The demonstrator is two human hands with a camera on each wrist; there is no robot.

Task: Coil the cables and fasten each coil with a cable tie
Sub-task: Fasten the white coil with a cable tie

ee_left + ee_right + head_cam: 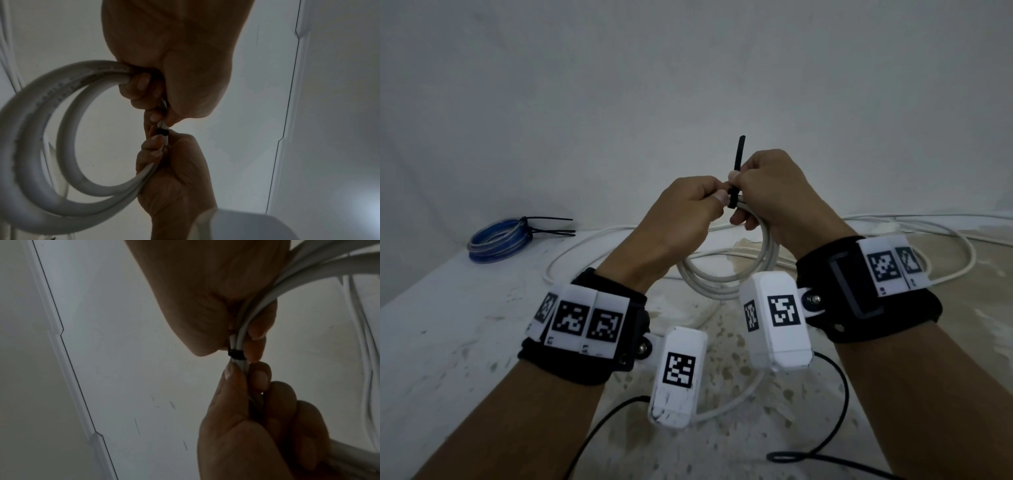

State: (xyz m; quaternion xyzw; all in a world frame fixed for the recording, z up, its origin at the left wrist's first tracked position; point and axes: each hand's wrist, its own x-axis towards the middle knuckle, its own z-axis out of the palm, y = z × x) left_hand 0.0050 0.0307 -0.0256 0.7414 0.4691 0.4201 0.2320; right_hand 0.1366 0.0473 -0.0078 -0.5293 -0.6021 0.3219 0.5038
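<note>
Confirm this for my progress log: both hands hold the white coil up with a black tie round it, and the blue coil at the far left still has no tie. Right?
Not quite. In the head view the blue coil already has black ties fastened round it, tails pointing right. The rest holds: left hand and right hand grip the white coil with the black tie round it.

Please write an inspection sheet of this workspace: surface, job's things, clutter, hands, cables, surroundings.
Surface: white table, stained and speckled.
Job's things: white coil held above the table, black cable tie wrapped round it; blue coil already tied, far left.
Clutter: nothing seen.
Hands: left hand and right hand both grip the white coil beside the tie.
Cables: loose white cable on the table; black leads from wrist cameras.
Surroundings: plain white wall.
</note>
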